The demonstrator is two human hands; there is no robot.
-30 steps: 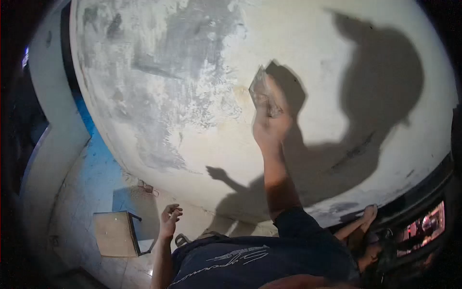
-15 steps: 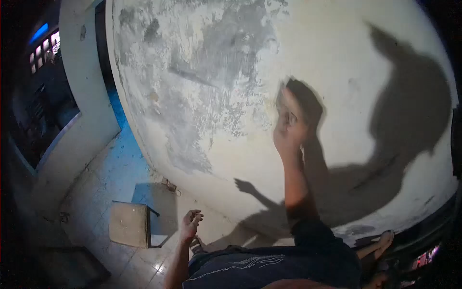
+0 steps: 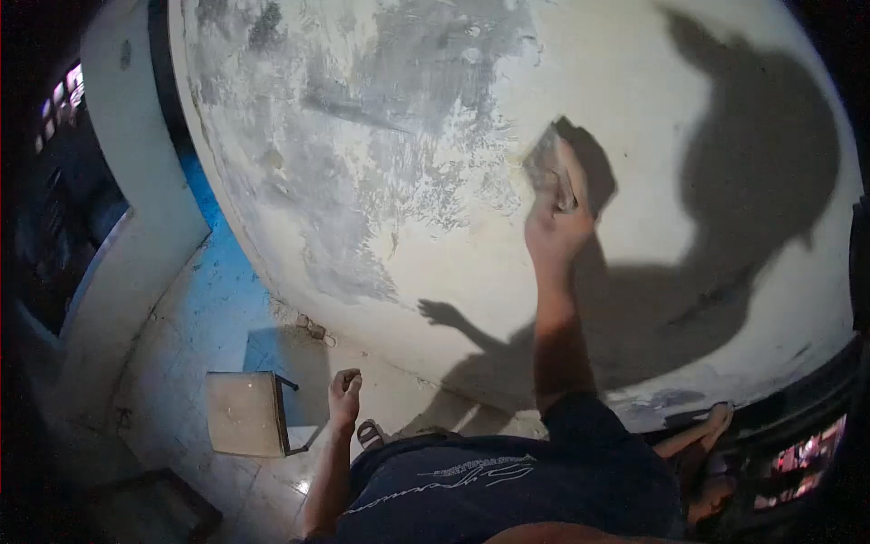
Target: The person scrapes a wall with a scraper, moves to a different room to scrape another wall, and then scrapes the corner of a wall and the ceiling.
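Observation:
My right hand (image 3: 560, 222) is raised against the wall (image 3: 453, 272), its fingers wrapped round a flat scraper. The scraper's greyish blade (image 3: 546, 156) points up and to the left, close to the wall surface; its handle is hidden in my grip. Just left of the blade, pale coating gives way to rough grey patches (image 3: 408, 82). Down by my side, away from the wall, my left hand (image 3: 344, 395) has its fingers curled in, and nothing shows in it.
A stool with a tan square seat (image 3: 243, 413) stands on the tiled floor at lower left. Small debris (image 3: 311, 327) lies at the wall's foot. Beyond the wall's left edge is a narrow opening. Someone's bare foot (image 3: 719, 419) shows at lower right.
My right hand and the scraper have shifted slightly up and right across the wall. My left hand's fingers, partly spread before, have curled in. The whole view has shifted a little.

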